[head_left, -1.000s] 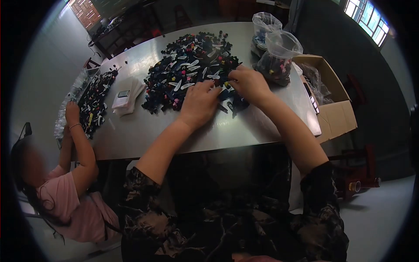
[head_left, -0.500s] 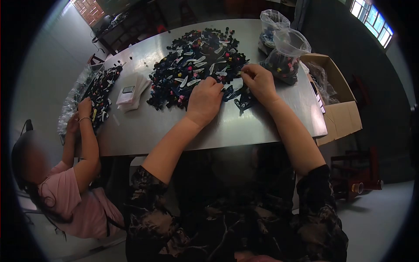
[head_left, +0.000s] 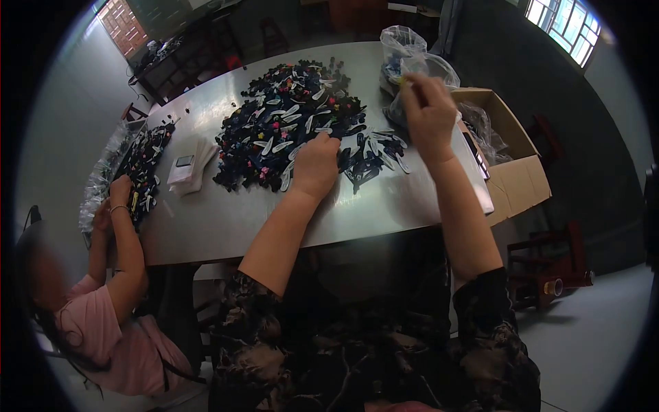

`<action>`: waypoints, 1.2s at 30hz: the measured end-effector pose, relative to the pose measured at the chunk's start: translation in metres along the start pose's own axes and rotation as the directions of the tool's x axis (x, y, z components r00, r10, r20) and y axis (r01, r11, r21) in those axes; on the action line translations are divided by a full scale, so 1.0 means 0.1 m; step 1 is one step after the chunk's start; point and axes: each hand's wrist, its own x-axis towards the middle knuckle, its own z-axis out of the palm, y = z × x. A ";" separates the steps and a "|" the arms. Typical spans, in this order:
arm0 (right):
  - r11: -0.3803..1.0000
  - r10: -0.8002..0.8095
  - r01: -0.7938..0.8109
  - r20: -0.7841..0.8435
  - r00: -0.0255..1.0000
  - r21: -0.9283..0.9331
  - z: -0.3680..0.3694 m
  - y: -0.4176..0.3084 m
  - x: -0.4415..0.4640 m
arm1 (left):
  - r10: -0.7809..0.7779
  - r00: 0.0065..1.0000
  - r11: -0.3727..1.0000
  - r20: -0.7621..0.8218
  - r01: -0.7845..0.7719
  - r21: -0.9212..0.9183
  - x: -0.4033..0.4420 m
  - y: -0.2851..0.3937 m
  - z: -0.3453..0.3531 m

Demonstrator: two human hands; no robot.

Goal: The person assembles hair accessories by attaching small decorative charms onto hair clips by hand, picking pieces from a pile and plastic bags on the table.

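A large pile of dark hair clips (head_left: 274,130), dotted with silver clips and small coloured pieces, lies on the metal table. At its right front edge rests my left hand (head_left: 316,163), fingers closed; what they grip, if anything, is hidden. A smaller spread of dark and silver clips (head_left: 374,154) sits just right of it. Raised in front of the clear plastic bags is my right hand (head_left: 431,117), pinching a small yellowish piece (head_left: 404,81) at the fingertips. One bag (head_left: 403,42) stands behind; the other (head_left: 443,69) is partly covered by my right hand.
Left on the table (head_left: 226,233) are a stack of white packets (head_left: 192,165) and another clip pile (head_left: 142,165), where a co-worker in pink (head_left: 93,319) has both hands. An open cardboard box (head_left: 525,161) stands beyond the right edge; a red-brown stool (head_left: 549,268) is below.
My right hand has lifted from the clips and moved toward the bags. My left hand stays at the pile's edge. More of the smaller clip spread shows, and the whole view has shifted slightly.
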 end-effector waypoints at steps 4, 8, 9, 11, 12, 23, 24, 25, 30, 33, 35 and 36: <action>0.985 -0.078 0.064 -0.084 0.993 -0.160 -0.31 0.29 0.53 | -0.014 0.993 0.999 -0.118 0.009 -0.044 0.02 -0.17 0.07; 0.954 0.092 -0.071 0.059 0.994 -0.291 -0.33 0.58 0.52 | -0.080 0.982 0.985 -0.169 0.053 -0.164 0.05 -0.21 0.00; 0.955 0.088 -0.066 0.064 0.994 -0.289 -0.29 0.54 0.46 | -0.086 0.981 0.985 -0.172 0.058 -0.165 0.06 -0.20 -0.04; 0.992 0.117 -0.110 0.119 0.986 -0.061 -0.21 0.34 0.21 | -0.245 0.955 0.920 -0.165 0.175 -0.352 0.06 -0.17 -0.12; 0.993 0.114 -0.108 0.177 0.978 -0.044 -0.16 0.25 0.10 | -0.248 0.955 0.920 -0.164 0.179 -0.349 0.05 -0.17 -0.15; 0.929 0.278 0.021 0.733 0.621 -0.369 0.42 0.39 -0.58 | -0.201 0.980 0.849 -0.006 0.171 -0.499 0.05 -0.12 -0.11; 0.909 0.386 -0.077 0.754 0.532 -0.411 0.44 0.43 -0.59 | -0.205 0.979 0.849 -0.009 0.173 -0.499 0.05 -0.11 -0.12; 0.910 0.382 -0.074 0.757 0.530 -0.408 0.37 0.35 -0.54 | -0.220 0.976 0.839 0.002 0.190 -0.510 0.05 -0.09 -0.15; 0.939 0.217 0.073 0.743 0.633 -0.336 0.28 0.23 -0.36 | -0.256 0.966 0.821 0.024 0.230 -0.523 0.08 -0.10 -0.12; 0.936 0.218 0.057 0.700 0.680 -0.347 0.55 0.42 -0.32 | -0.263 0.965 0.807 -0.004 0.217 -0.550 0.09 -0.12 -0.11; 0.917 0.240 0.088 0.714 0.658 -0.389 0.76 0.52 -0.35 | -0.302 0.953 0.794 0.004 0.254 -0.552 0.07 -0.12 -0.16; 0.904 0.265 0.093 0.719 0.642 -0.416 0.84 0.52 -0.36 | -0.301 0.954 0.795 0.004 0.253 -0.552 0.07 -0.15 -0.16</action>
